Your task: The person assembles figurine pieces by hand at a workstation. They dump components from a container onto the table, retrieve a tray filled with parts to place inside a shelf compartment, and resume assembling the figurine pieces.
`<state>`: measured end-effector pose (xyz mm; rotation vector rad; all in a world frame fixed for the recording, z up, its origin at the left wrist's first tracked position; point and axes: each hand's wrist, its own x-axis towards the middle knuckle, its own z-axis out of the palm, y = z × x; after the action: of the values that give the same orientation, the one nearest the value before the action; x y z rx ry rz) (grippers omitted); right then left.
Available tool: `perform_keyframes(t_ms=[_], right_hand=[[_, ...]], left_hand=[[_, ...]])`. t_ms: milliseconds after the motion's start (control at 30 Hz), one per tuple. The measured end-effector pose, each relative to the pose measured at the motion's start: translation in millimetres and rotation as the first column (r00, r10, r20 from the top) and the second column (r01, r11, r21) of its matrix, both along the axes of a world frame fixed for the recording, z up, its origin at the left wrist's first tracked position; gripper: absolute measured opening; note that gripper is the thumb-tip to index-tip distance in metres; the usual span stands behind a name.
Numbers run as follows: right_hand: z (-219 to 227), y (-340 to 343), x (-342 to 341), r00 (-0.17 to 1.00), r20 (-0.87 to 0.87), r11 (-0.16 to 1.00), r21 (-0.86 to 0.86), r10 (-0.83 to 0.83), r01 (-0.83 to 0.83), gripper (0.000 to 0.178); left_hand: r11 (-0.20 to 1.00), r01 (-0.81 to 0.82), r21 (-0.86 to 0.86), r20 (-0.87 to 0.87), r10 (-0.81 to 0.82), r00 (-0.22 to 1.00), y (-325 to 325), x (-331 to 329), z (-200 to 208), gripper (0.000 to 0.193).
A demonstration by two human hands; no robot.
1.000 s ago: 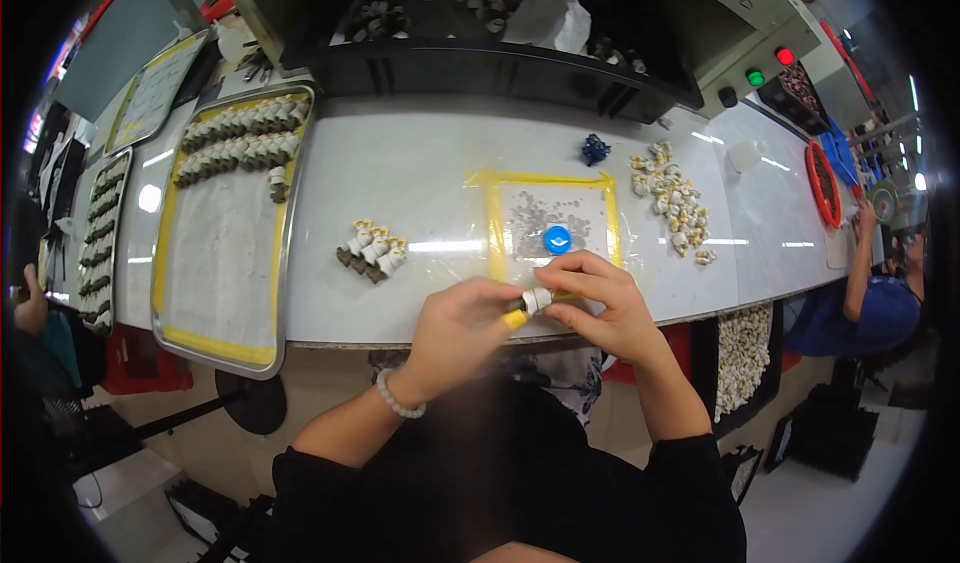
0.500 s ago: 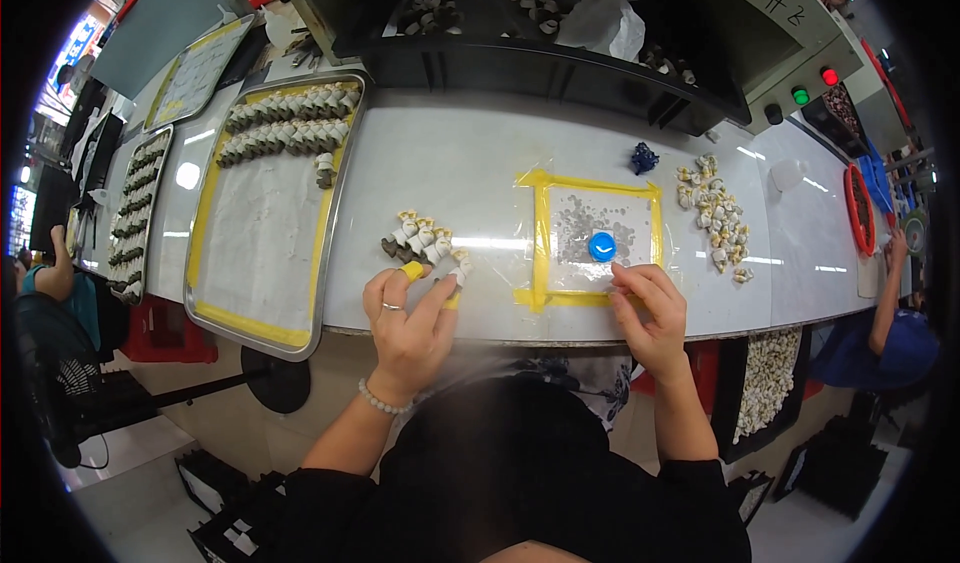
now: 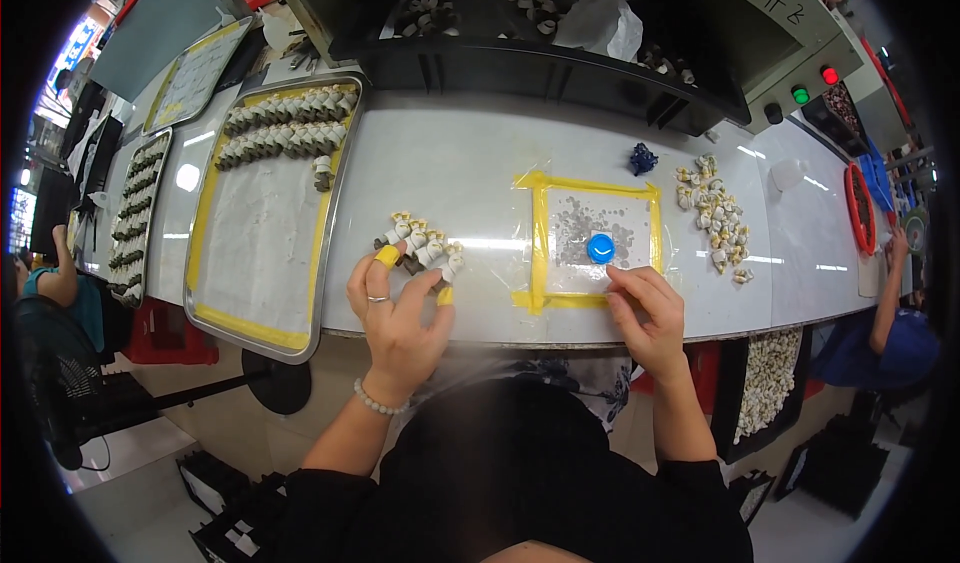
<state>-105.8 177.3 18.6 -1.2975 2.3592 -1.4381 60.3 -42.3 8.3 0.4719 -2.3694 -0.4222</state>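
My left hand (image 3: 398,308) rests on the white worktop with fingers spread, its yellow-capped fingertips touching a small row of white and brown wound parts (image 3: 420,243). A ring and a bead bracelet are on that hand. My right hand (image 3: 648,315) lies with fingers slightly curled at the front edge of a square marked in yellow tape (image 3: 540,253), holding nothing I can see. Inside the square sits a blue round cap (image 3: 600,248) on a speckled patch.
A metal tray (image 3: 262,318) with yellow rim holds rows of the same parts at its far end. A loose heap of parts (image 3: 712,218) lies right of the square, a dark blue clump (image 3: 643,158) behind it. A black bin (image 3: 520,58) stands at the back. Other people work at both sides.
Both hands were together holding a part a second ago. My left hand carried it left to the small row; my right hand dropped to the tape square's front edge.
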Motion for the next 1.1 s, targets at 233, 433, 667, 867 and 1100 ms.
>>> perform_keyframes(t_ms=[233, 433, 667, 867, 1100], right_hand=[[2, -1, 0, 1.0, 0.021, 1.0, -0.006, -0.009, 0.009, 0.031], [18, -26, 17, 0.954, -0.224, 0.98, 0.013, 0.197, -0.199, 0.031], [17, -105, 35, 0.95, -0.169, 0.963, 0.108, 0.264, -0.248, 0.031], [15, -118, 36, 0.921, -0.22, 0.946, 0.114, 0.321, -0.303, 0.024], [15, -127, 34, 0.959, -0.116, 0.963, 0.111, 0.257, -0.244, 0.017]], left_hand=[[0.992, 0.022, 0.12, -0.04, -0.017, 0.999, -3, -2, 14, 0.05], [0.938, 0.089, 0.335, 0.024, -0.103, 0.994, -24, 2, 13, 0.055], [0.91, 0.036, 0.413, 0.102, -0.085, 0.991, -35, 1, 25, 0.039], [0.92, 0.074, 0.384, 0.07, -0.109, 0.992, -40, 0, 19, 0.031], [0.893, 0.181, 0.412, 0.08, -0.233, 0.969, -41, -3, 22, 0.041]])
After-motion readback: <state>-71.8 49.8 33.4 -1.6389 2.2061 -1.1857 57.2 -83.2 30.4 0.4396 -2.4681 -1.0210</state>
